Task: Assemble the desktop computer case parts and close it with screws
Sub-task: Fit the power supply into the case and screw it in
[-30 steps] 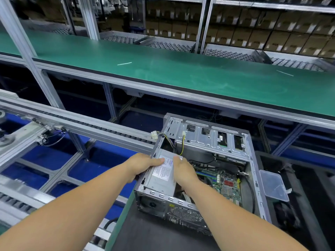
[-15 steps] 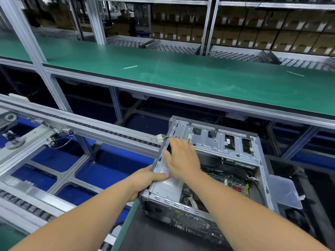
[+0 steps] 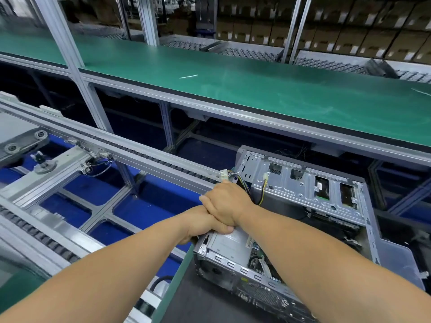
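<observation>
An open grey desktop case (image 3: 303,190) lies on its side on a black mat (image 3: 198,299). A silver power supply (image 3: 229,244) sits in its near left corner, with the green motherboard (image 3: 255,247) beside it. My left hand (image 3: 200,223) grips the case's left wall, thumb on top of the power supply. My right hand (image 3: 225,201) crosses over the left, its fingers curled round the power supply's cable bundle at the case's left edge. A white connector (image 3: 224,172) sticks out past the fingers. A yellow and black lead (image 3: 263,187) hangs over the drive bay.
A clear plastic box (image 3: 396,259) sits against the case's right side. A roller conveyor rail (image 3: 140,150) runs along the left, with blue floor below. A long green bench (image 3: 256,89) spans the back, with racks of cardboard boxes behind it.
My right hand moved from the top of the power supply to the far left corner and closed on the cables. It now lies over my left hand. The view shifted left.
</observation>
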